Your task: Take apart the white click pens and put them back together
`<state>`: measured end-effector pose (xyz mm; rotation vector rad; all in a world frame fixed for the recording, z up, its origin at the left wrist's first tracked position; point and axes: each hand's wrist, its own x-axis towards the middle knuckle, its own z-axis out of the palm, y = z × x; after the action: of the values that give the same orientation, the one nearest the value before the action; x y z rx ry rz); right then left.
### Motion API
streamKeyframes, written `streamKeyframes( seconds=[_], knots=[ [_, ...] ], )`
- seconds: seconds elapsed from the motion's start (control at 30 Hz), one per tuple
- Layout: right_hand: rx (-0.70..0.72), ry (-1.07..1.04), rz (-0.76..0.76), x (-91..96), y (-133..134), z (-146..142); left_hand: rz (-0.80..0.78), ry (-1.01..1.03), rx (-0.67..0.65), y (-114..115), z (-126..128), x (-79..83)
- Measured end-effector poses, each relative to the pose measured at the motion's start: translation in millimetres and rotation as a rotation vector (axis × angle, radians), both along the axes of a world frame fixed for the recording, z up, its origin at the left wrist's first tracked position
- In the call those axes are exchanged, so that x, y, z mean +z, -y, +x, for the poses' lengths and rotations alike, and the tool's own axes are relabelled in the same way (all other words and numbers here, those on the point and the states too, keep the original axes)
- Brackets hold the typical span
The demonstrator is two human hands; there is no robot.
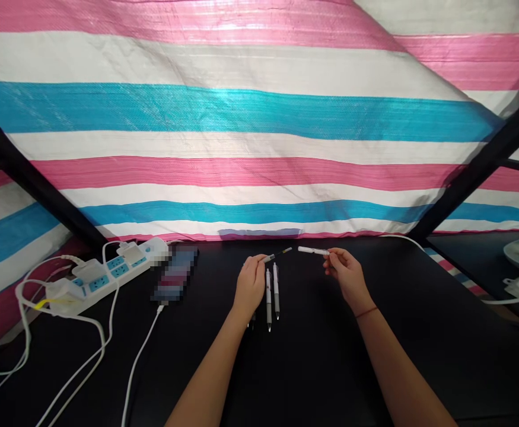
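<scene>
My left hand (250, 283) is closed on the front section of a pen, and a thin refill (283, 253) sticks out of it to the right. Across a small gap, the white pen barrel (312, 251) points left from the fingertips of my right hand (344, 274), which pinches its far end. Two white pens with grey grips, the left pen (268, 302) and the right pen (276, 292), lie side by side on the black table beside my left hand. Another dark-tipped item (252, 321) shows partly under my left wrist; most of it is hidden.
A white power strip (108, 279) with plugs and loose cables occupies the table's left side. Near it lies a phone (177, 273), blurred out, with a white charging cable (141, 356). Striped sheeting (259, 112) and black slanting posts (477, 160) bound the black tabletop (419, 332).
</scene>
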<state>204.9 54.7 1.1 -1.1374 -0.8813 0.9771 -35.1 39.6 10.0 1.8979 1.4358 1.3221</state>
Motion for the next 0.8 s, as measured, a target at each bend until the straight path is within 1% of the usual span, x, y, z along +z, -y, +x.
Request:
streamKeyframes(
  seconds=[0.07,0.17,0.3,0.43,0.63,0.8],
  knots=[
    [-0.010,-0.015,-0.014,-0.6,-0.4,0.7,0.006,0.042,0.034,-2.1,-2.5,-1.2],
    [0.007,-0.008,-0.026,-0.6,0.4,-0.8,0.000,0.051,0.066,-5.2,-4.6,-4.2],
    [0.038,0.038,-0.026,0.3,2.0,-4.1,-0.026,0.061,0.065,-6.9,-4.6,-6.6],
    [0.009,0.052,-0.026,0.8,1.6,-4.0,-0.096,0.091,0.080,-7.5,-4.8,-6.0],
    [-0.030,0.038,-0.004,1.6,-0.3,-0.3,-0.134,0.176,0.051,-10.1,-7.4,-6.7],
    [-0.031,0.074,0.031,2.9,0.3,-0.9,-0.165,0.233,0.028,-10.4,-6.7,-7.0]
  ],
)
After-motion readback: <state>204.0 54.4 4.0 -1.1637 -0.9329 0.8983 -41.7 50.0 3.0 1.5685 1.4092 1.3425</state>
